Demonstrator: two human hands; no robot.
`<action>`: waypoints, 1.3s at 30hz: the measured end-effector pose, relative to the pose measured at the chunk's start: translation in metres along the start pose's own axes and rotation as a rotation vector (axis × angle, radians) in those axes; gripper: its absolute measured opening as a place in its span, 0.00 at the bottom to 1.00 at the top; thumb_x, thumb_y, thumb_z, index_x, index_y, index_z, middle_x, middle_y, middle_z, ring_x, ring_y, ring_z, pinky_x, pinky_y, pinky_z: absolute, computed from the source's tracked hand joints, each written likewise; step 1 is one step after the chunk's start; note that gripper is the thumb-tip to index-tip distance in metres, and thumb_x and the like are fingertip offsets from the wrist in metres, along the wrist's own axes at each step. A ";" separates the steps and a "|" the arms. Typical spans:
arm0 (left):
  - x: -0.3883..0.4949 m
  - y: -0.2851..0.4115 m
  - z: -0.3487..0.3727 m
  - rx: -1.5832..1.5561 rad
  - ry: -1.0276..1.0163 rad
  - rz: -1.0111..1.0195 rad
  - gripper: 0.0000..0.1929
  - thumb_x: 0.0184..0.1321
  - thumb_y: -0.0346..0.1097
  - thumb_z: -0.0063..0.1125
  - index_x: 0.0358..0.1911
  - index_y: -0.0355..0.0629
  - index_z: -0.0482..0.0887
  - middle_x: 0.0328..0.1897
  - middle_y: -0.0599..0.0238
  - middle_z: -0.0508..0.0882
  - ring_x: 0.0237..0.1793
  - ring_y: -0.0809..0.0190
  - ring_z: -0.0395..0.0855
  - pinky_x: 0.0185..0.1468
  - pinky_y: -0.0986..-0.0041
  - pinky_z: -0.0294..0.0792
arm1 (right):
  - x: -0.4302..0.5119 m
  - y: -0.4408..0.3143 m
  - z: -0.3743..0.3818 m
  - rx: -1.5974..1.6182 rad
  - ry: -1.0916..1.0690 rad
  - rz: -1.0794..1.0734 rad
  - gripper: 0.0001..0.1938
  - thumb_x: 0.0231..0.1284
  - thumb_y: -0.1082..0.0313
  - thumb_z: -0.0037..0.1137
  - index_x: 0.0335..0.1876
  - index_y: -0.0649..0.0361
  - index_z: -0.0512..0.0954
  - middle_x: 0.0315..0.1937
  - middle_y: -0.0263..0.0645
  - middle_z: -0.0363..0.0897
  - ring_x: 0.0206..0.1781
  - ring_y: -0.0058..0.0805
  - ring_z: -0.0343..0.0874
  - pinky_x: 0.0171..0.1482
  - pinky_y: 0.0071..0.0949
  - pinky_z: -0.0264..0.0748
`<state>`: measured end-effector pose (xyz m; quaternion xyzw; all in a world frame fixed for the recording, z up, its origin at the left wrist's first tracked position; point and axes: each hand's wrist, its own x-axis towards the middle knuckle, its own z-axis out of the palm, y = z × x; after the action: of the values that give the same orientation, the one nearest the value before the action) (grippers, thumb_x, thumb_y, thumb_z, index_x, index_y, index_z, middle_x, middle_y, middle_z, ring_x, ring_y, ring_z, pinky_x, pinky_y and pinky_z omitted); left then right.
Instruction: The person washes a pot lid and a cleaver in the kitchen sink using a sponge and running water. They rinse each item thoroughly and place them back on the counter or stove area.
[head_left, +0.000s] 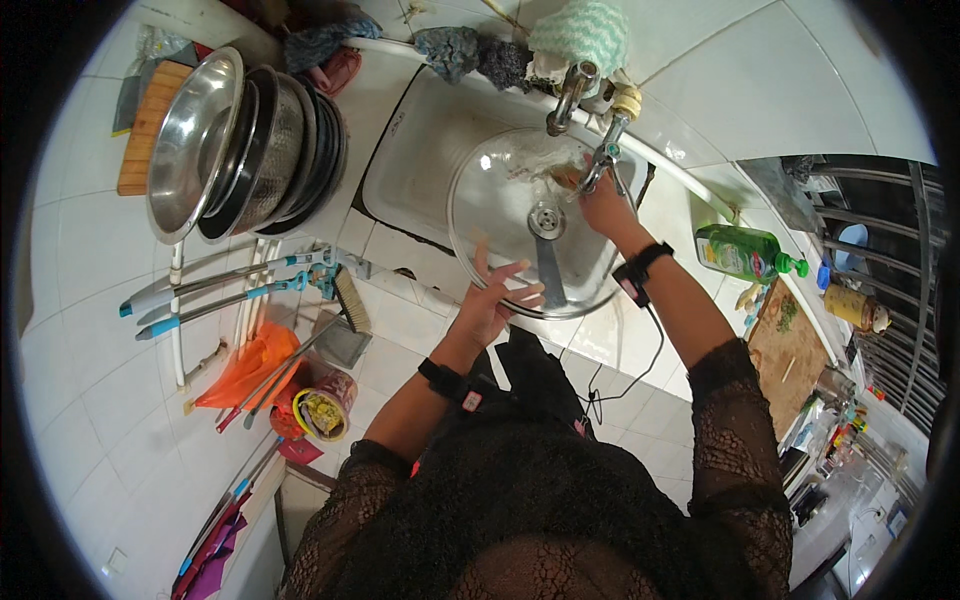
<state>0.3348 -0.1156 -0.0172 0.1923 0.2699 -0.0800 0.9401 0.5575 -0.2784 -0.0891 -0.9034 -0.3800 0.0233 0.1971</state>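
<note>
A large round clear glass lid with a metal rim is over the white sink basin, and the drain shows through it. My left hand grips the lid's near-left rim, fingers spread over the glass. Under the right-hand faucet, my right hand is at the lid's right side, partly hidden by the spout. Something brownish lies at its fingertips; what it is I cannot tell. Water splashes on the glass near it. A second faucet stands to the left.
Metal basins and pans stand racked at the left beside a wooden board. Cloths hang behind the sink. Right of it are a green detergent bottle and a cutting board. A bucket stands on the floor.
</note>
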 end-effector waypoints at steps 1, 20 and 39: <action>0.000 -0.004 0.001 0.014 0.013 -0.023 0.48 0.52 0.19 0.40 0.67 0.73 0.27 0.58 0.49 0.66 0.50 0.40 0.77 0.51 0.52 0.74 | 0.009 -0.002 0.004 0.044 0.057 -0.046 0.20 0.53 0.75 0.49 0.54 0.53 0.73 0.62 0.49 0.60 0.57 0.49 0.67 0.58 0.40 0.65; -0.003 -0.017 -0.005 0.079 -0.034 -0.066 0.47 0.52 0.17 0.36 0.68 0.73 0.29 0.62 0.47 0.64 0.51 0.41 0.77 0.52 0.51 0.74 | 0.026 -0.021 0.023 0.175 0.189 0.190 0.29 0.44 0.79 0.50 0.58 0.53 0.69 0.58 0.47 0.66 0.61 0.42 0.63 0.59 0.42 0.59; -0.009 -0.001 -0.024 0.020 -0.018 -0.020 0.47 0.52 0.20 0.43 0.68 0.72 0.32 0.58 0.51 0.67 0.49 0.41 0.78 0.50 0.50 0.75 | 0.054 -0.060 0.023 -0.003 0.060 0.128 0.28 0.46 0.80 0.49 0.57 0.45 0.72 0.56 0.42 0.66 0.56 0.46 0.65 0.60 0.39 0.62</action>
<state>0.3153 -0.1063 -0.0317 0.1983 0.2623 -0.0940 0.9397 0.5510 -0.1946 -0.0818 -0.9265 -0.3152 0.0081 0.2051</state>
